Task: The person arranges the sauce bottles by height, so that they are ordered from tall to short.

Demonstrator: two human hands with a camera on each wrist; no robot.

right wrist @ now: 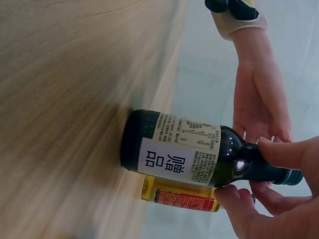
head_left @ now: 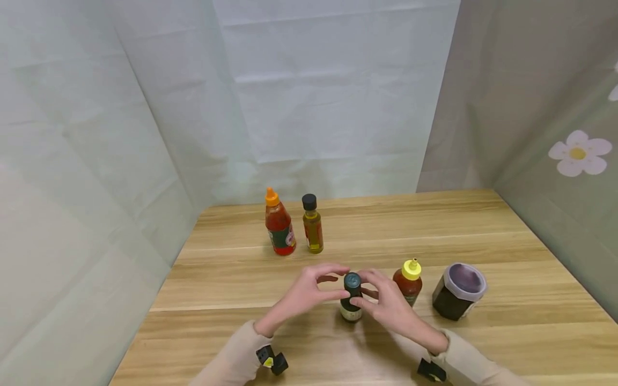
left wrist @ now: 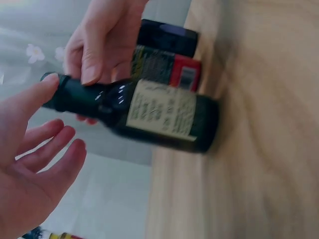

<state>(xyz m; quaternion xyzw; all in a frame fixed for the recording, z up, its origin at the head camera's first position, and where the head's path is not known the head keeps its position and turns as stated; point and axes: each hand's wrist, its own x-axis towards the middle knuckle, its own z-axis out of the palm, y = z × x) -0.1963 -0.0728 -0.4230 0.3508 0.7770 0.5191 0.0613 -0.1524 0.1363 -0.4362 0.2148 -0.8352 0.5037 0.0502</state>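
Dark btl [head_left: 351,312] upright on desk [head_left: 227,289], near side, just right of ctr. R grip [head_left: 390,306] clamped on its neck [head_left: 354,291]; L grip [head_left: 308,292] fingers apart, just left of the cap [head_left: 352,280], can't tell if touching. Yellow-top btl [head_left: 408,285] & dark jar [head_left: 449,303] to the right; orange-top btl [head_left: 280,222] & black-cap btl [head_left: 313,230] far left.

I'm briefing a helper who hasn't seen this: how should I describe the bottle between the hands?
On the wooden table, look near the middle for the left hand and right hand. Between them stands a dark bottle. Its dark cap and cream label set it apart from the yellow-capped red bottle to its right.
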